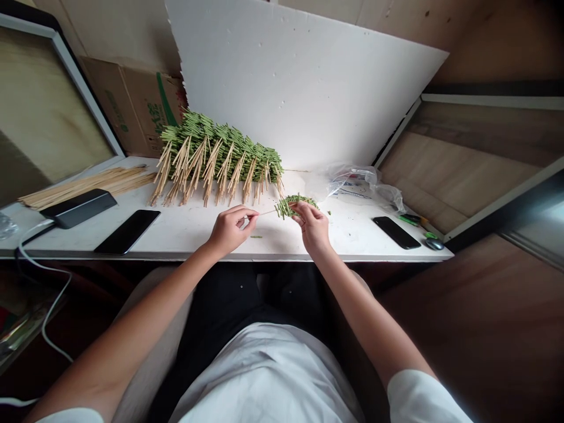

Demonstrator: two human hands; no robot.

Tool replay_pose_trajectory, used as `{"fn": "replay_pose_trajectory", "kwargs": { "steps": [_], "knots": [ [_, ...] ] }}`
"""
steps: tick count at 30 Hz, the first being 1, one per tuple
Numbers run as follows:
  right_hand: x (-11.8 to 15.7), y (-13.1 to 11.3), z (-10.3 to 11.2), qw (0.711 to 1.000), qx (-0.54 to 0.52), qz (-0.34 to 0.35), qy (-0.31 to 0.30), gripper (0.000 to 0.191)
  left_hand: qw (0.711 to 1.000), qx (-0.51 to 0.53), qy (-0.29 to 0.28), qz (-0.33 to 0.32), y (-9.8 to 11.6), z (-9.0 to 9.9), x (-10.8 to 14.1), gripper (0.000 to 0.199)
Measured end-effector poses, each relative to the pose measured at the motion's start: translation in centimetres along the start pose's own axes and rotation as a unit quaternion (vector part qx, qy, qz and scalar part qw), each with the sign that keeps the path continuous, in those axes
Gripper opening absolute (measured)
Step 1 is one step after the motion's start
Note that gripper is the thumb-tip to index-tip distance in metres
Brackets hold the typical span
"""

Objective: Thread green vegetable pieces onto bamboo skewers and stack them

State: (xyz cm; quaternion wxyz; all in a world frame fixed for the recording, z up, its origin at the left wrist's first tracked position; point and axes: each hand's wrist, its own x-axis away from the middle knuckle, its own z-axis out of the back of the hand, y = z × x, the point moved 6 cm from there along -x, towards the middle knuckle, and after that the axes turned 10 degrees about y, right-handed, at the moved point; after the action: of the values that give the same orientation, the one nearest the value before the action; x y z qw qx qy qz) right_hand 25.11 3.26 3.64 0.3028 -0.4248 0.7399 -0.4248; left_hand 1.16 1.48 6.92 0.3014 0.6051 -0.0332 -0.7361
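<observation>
My left hand [230, 231] pinches the blunt end of a thin wooden skewer [267, 212] that points right. Green bean pieces [282, 209] stand across the skewer's far end, close to a small loose heap. The fingers of my right hand [314, 228] are pressed together on a green bean piece at that end, over the heap; the piece is mostly hidden. Behind my hands lies a tall stack of filled green bean skewers [224, 144], their bare sticks fanned toward me. One loose bean piece [256, 237] lies near the table's front edge.
Bare skewers [117, 180] lie at the left, behind a black box-shaped device [79, 208] and a phone [127, 231]. At the right are another phone [396, 232], a crumpled plastic bag [352, 176] and a small round object [434, 241]. A white board [304, 82] stands behind.
</observation>
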Motion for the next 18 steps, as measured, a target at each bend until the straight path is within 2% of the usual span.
{"fn": "replay_pose_trajectory", "kwargs": {
  "steps": [4, 9, 12, 14, 16, 18],
  "knots": [
    [1.0, 1.1, -0.7, 1.0, 0.001, -0.022, -0.002, 0.038, 1.0, -0.004, 0.0, 0.002, 0.6, 0.0, -0.2, 0.01],
    [0.4, 0.9, -0.7, 0.999, 0.012, -0.011, -0.039, 0.04, 1.0, -0.014, 0.004, 0.017, 0.3, 0.4, -0.6, 0.01],
    [-0.1, 1.0, -0.5, 0.989, 0.115, 0.037, -0.082, 0.037, 0.999, -0.038, 0.02, 0.028, -1.1, 1.0, -0.8, 0.01],
    [0.2, 1.5, -0.8, 0.955, 0.246, 0.102, -0.132, 0.031, 0.997, -0.054, 0.032, 0.037, -2.2, 1.4, -0.8, 0.011],
    [1.2, 2.3, -1.6, 0.89, 0.367, 0.19, -0.194, 0.023, 0.996, -0.069, 0.039, 0.045, -3.2, 1.7, -0.8, 0.012],
    [2.7, 3.2, -2.6, 0.82, 0.439, 0.278, -0.238, 0.018, 0.995, -0.079, 0.042, 0.047, -3.8, 1.8, -0.8, 0.012]
  ]
}}
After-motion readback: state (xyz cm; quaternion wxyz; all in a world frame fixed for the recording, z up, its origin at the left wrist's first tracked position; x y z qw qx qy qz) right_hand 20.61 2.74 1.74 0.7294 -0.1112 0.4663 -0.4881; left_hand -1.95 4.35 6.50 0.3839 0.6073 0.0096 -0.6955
